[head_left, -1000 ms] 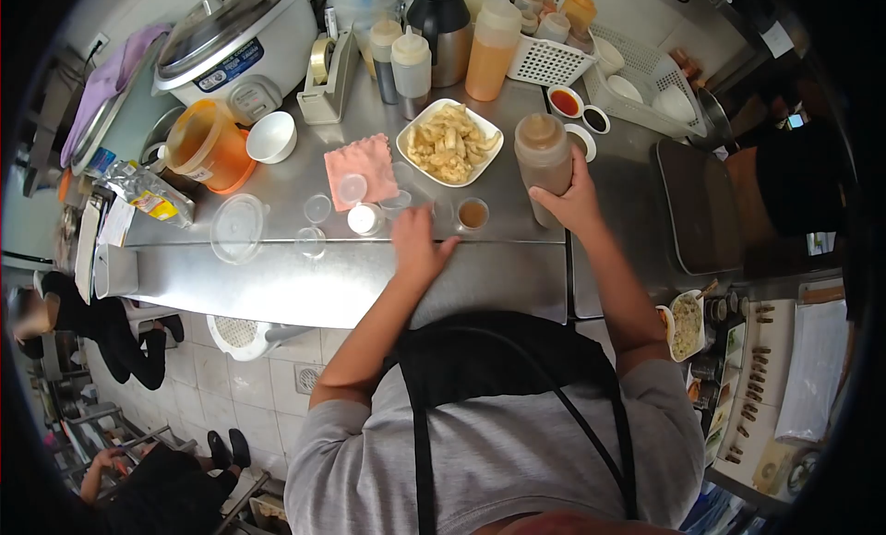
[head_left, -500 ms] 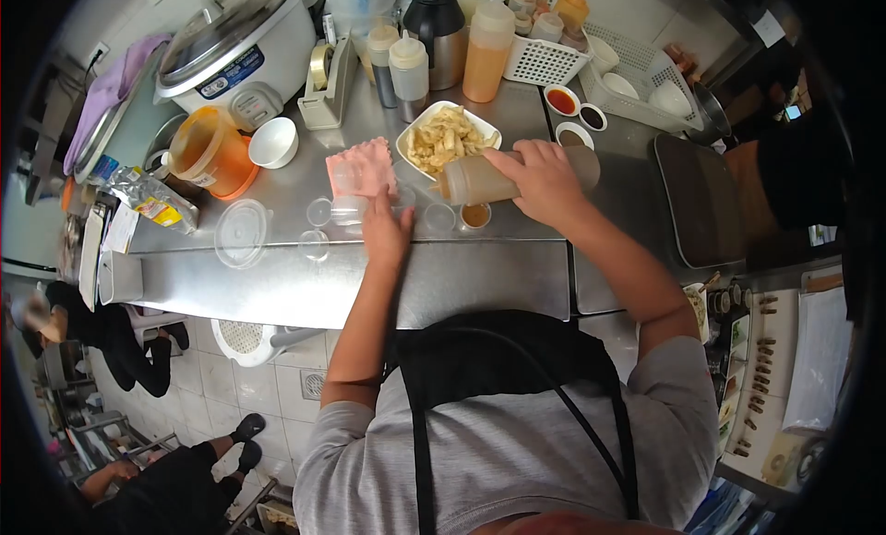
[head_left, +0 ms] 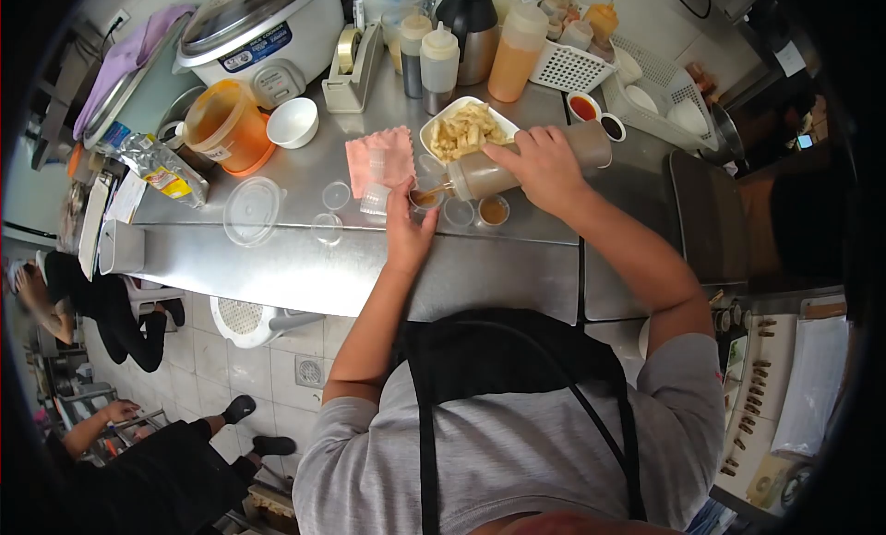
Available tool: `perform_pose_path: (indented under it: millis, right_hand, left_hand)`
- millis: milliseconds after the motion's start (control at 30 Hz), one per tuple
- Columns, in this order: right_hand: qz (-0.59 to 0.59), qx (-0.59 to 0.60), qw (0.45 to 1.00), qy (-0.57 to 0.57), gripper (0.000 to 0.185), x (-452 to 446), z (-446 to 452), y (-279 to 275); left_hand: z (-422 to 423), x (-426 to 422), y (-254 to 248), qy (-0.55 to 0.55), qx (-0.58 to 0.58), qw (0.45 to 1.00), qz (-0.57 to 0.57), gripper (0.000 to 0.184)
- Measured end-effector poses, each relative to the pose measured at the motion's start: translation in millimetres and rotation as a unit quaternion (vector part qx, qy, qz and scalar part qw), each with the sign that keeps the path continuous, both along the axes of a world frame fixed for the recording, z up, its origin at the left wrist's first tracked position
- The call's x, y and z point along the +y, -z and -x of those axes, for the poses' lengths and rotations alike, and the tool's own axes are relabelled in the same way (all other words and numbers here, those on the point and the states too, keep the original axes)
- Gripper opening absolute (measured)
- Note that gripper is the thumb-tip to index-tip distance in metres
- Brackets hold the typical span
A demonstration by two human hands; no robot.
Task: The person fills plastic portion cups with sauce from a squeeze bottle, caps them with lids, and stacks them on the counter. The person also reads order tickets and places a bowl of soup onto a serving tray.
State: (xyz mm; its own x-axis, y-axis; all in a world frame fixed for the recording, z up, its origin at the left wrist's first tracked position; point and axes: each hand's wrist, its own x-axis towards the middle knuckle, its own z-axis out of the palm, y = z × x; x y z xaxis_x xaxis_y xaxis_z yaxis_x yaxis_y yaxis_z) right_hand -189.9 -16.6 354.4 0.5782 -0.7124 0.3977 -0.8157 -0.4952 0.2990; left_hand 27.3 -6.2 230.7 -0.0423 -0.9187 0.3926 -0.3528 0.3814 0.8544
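Observation:
My right hand (head_left: 546, 173) is wrapped round a squeeze bottle (head_left: 482, 174) of brownish sauce. The bottle lies tilted, its nozzle pointing left into a small clear sauce cup (head_left: 425, 200), where brown sauce shows. My left hand (head_left: 412, 238) grips that cup between thumb and fingers. A stack of clear cups (head_left: 375, 199) lies just left of my fingers, by a pink cloth (head_left: 381, 158). To the right stands a cup filled with brown sauce (head_left: 494, 210). Behind the bottle is a white bowl of pale fried pieces (head_left: 468, 133).
Squeeze bottles (head_left: 438, 64), a tape dispenser (head_left: 353, 69) and a rice cooker (head_left: 263, 50) line the back. An orange-stained tub (head_left: 226, 129) and white bowl (head_left: 293, 122) stand left. Clear lids (head_left: 252, 210) lie on the steel counter (head_left: 498, 276). Two people are lower left.
My left hand has shifted right from the stacked cups to a single cup. The bottle's nozzle has come down to that cup, and brown sauce now shows there.

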Motion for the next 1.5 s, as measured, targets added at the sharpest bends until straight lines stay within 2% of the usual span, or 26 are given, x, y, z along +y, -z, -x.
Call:
perform_pose_path:
  millis: [267, 367, 467, 567, 600, 667, 800, 900, 1000, 1100, 1133, 1167, 1267, 1367, 1500]
  right_hand:
    - [-0.046, -0.037, 0.997, 0.046, 0.042, 4, 13, -2]
    - [-0.068, -0.062, 0.994, 0.058, 0.047, 9, 18, -3]
    - [-0.123, -0.109, 0.984, 0.074, 0.056, 12, 26, -2]
    - [-0.155, -0.244, 0.952, 0.104, 0.064, 9, 36, 7]
    - [-0.165, -0.350, 0.917, 0.102, 0.065, 6, 40, 16]
    - [-0.177, -0.547, 0.813, 0.093, 0.067, -2, 49, 40]
    - [-0.108, -0.723, 0.679, 0.070, 0.069, -7, 58, 66]
    - [-0.080, -0.738, 0.669, 0.052, 0.068, -6, 64, 78]
    - [0.067, -0.620, 0.775, 0.109, 0.061, 14, 69, 93]
    - [-0.112, -0.770, 0.620, 0.104, 0.043, 48, 47, 113]
    - [-0.272, -0.827, 0.482, 0.103, 0.038, 51, 43, 104]
    - [-0.415, -0.847, 0.318, 0.095, 0.042, 54, 40, 93]
    - [-0.555, -0.771, 0.304, 0.071, 0.052, 52, 33, 64]
    - [-0.585, -0.667, 0.448, 0.107, 0.050, 55, 25, 62]
    - [-0.496, -0.662, 0.545, 0.136, 0.042, 62, 8, 62]
  left_hand:
    - [9, -4, -6, 0.039, 0.114, 0.992, -0.029, 0.055]
    - [16, -7, -2, 0.056, 0.188, 0.979, -0.045, 0.056]
    - [23, -9, -8, 0.087, 0.228, 0.967, -0.077, 0.056]
    - [33, -10, -24, 0.115, 0.278, 0.950, -0.089, 0.056]
    - [35, -10, -31, 0.127, 0.284, 0.945, -0.102, 0.057]
    - [39, -7, -46, 0.150, 0.294, 0.935, -0.128, 0.057]
    - [45, 1, -57, 0.203, 0.323, 0.912, -0.153, 0.057]
    - [48, 8, -60, 0.244, 0.346, 0.887, -0.182, 0.057]
    - [49, 16, -62, 0.285, 0.341, 0.870, -0.214, 0.058]
    - [56, 18, -60, 0.326, 0.311, 0.863, -0.228, 0.059]
    - [57, 20, -57, 0.347, 0.295, 0.859, -0.234, 0.059]
    - [57, 22, -54, 0.368, 0.278, 0.854, -0.241, 0.059]
    - [66, 25, -53, 0.385, 0.245, 0.846, -0.275, 0.060]
    - [67, 28, -52, 0.392, 0.237, 0.840, -0.290, 0.060]
    - [68, 30, -52, 0.390, 0.231, 0.842, -0.294, 0.062]
